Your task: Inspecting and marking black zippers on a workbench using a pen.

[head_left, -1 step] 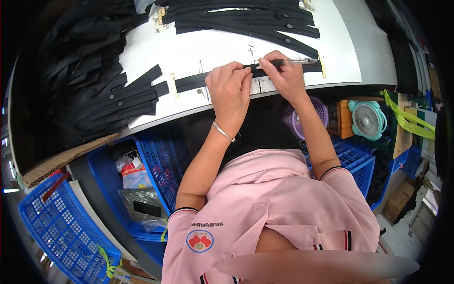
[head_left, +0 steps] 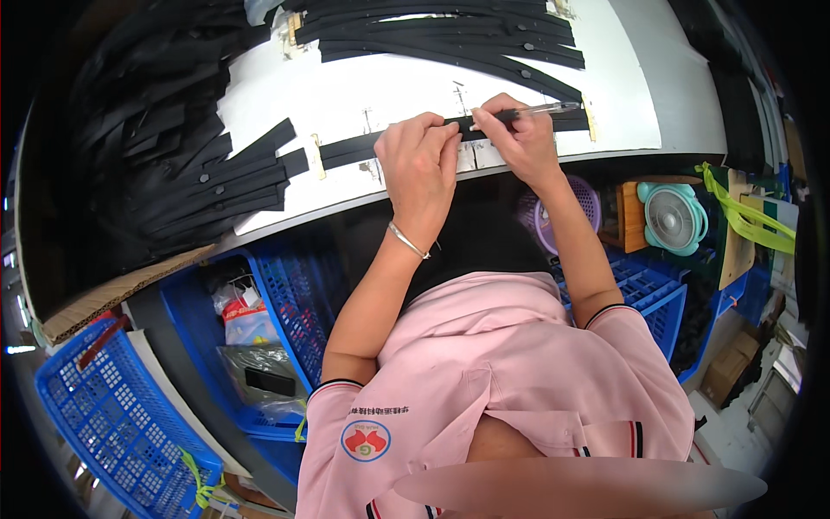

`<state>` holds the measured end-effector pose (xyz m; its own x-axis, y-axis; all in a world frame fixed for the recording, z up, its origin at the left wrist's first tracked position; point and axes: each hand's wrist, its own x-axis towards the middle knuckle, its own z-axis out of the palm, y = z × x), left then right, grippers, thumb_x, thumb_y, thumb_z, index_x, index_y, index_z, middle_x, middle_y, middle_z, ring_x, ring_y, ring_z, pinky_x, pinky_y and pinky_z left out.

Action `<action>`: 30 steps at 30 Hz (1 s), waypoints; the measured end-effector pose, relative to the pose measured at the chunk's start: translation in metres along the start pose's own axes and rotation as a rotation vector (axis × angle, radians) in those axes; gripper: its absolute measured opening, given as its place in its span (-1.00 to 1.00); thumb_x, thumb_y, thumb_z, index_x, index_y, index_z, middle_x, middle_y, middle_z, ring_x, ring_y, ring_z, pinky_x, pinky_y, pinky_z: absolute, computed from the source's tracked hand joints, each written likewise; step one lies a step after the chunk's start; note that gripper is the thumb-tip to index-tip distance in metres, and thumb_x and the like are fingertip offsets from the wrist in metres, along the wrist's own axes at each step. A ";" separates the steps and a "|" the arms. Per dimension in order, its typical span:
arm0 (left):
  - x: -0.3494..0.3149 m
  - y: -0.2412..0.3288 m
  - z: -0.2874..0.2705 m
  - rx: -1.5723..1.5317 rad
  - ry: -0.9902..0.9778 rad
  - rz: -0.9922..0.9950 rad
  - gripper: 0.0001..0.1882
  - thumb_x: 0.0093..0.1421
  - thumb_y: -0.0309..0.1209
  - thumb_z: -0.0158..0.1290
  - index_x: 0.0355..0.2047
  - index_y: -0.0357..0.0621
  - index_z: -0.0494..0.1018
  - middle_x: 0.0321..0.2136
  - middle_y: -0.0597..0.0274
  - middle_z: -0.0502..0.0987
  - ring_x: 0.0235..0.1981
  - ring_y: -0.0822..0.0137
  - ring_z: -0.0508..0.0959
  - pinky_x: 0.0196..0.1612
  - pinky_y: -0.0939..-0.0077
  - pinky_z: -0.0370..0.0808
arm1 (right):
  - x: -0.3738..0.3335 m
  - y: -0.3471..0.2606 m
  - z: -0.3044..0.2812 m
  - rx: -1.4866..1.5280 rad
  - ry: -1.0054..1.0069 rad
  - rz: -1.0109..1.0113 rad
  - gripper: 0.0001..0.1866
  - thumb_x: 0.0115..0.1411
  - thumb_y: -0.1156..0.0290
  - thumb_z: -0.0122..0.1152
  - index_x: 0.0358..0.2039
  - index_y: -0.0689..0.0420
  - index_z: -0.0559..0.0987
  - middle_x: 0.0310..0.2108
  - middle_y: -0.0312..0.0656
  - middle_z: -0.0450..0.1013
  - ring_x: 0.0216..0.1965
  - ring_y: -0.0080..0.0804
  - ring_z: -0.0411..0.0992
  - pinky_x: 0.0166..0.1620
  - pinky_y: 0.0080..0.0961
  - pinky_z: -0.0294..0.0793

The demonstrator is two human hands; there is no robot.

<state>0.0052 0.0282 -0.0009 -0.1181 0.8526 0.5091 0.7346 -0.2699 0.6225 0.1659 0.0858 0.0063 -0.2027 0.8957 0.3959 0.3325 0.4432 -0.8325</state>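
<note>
A long flat black fabric strip [head_left: 350, 150] lies across a white marked sheet [head_left: 294, 91], along the table's near edge. My left hand [head_left: 418, 162] presses on it with bent fingers, thumb and forefinger closed at the strip. Just to the right, my right hand [head_left: 526, 149] grips a pen [head_left: 552, 108] with a clear barrel, its rear end pointing right. The writing end is down by the strip, near my left fingertips. Small yellowish pieces [head_left: 317, 156] sit across the strip toward its left part and at its right end.
More black strips [head_left: 441, 36] lie at the sheet's far side. A heap of black strips [head_left: 130, 147] covers the table's left. Below the edge are blue crates [head_left: 121, 415], a purple basket [head_left: 588, 203] and a turquoise fan [head_left: 671, 219].
The pen's rear end has tipped slightly away from me, toward the far side. Both hands stay in nearly the same place.
</note>
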 end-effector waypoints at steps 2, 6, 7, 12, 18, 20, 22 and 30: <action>0.000 0.001 0.001 0.015 -0.004 -0.004 -0.86 0.10 -0.49 0.33 -0.29 -0.09 0.68 -0.23 0.33 0.63 -0.13 0.24 0.54 0.00 0.32 0.34 | -0.001 0.006 -0.009 -0.090 -0.180 0.027 -0.88 0.26 0.49 0.32 -0.40 0.24 0.63 -0.53 -0.25 0.56 -0.52 -0.55 0.44 -0.42 -0.57 0.37; 0.001 0.001 0.001 0.025 -0.011 -0.003 -0.86 0.10 -0.48 0.33 -0.29 -0.08 0.68 -0.22 0.34 0.63 -0.12 0.25 0.54 0.00 0.32 0.34 | 0.000 0.008 -0.009 -0.162 -0.187 -0.049 -0.89 0.21 0.48 0.34 -0.44 0.22 0.64 -0.55 -0.26 0.56 -0.54 -0.44 0.42 -0.40 -0.47 0.38; 0.001 0.001 0.001 0.031 -0.007 0.002 -0.86 0.10 -0.48 0.33 -0.29 -0.08 0.68 -0.22 0.34 0.63 -0.12 0.25 0.54 0.01 0.32 0.34 | 0.000 0.009 -0.009 -0.181 -0.185 -0.071 -0.89 0.20 0.48 0.34 -0.44 0.22 0.64 -0.55 -0.25 0.56 -0.54 -0.40 0.42 -0.41 -0.45 0.37; 0.000 0.001 0.003 0.021 -0.006 0.032 -0.86 0.09 -0.50 0.32 -0.30 -0.09 0.65 -0.23 0.32 0.59 -0.13 0.20 0.52 0.02 0.26 0.33 | 0.000 0.011 -0.011 -0.205 -0.194 -0.103 -0.90 0.19 0.46 0.35 -0.43 0.21 0.65 -0.54 -0.24 0.56 -0.56 -0.33 0.40 -0.42 -0.41 0.36; 0.001 0.000 -0.001 0.048 -0.057 0.000 -0.87 0.16 -0.43 0.32 -0.26 -0.06 0.68 -0.20 0.34 0.62 -0.10 0.25 0.54 0.04 0.33 0.32 | 0.000 -0.008 -0.033 0.198 -0.161 0.221 -0.86 0.29 0.50 0.24 -0.40 0.28 0.63 -0.53 -0.30 0.54 -0.47 -0.67 0.42 -0.36 -0.66 0.39; 0.000 0.001 -0.002 0.053 -0.056 0.011 -0.87 0.16 -0.43 0.32 -0.26 -0.06 0.69 -0.20 0.33 0.63 -0.10 0.25 0.54 0.04 0.32 0.32 | -0.003 -0.004 -0.052 0.243 0.024 0.222 -0.84 0.33 0.48 0.20 -0.38 0.26 0.62 -0.49 -0.34 0.52 -0.48 -0.69 0.39 -0.38 -0.67 0.36; 0.000 0.003 -0.003 0.069 -0.061 0.010 -0.86 0.18 -0.43 0.31 -0.23 -0.07 0.69 -0.19 0.31 0.63 -0.10 0.24 0.53 0.05 0.32 0.33 | -0.003 0.004 -0.077 0.136 0.124 0.254 -0.84 0.36 0.45 0.17 -0.36 0.21 0.62 -0.51 -0.40 0.46 -0.50 -0.73 0.30 -0.40 -0.68 0.29; 0.014 0.030 0.019 -0.053 -0.109 0.049 -0.85 0.17 -0.46 0.29 -0.22 -0.12 0.69 -0.16 0.24 0.64 -0.08 0.19 0.57 0.05 0.29 0.38 | -0.009 0.043 -0.093 0.061 0.173 0.262 -0.82 0.35 0.35 0.29 -0.35 0.17 0.65 -0.62 -0.47 0.42 -0.59 -0.79 0.21 -0.52 -0.69 0.17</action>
<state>0.0382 0.0410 0.0133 -0.0070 0.8805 0.4740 0.7011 -0.3337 0.6302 0.2673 0.1005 0.0027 0.0438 0.9744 0.2206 0.2954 0.1983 -0.9346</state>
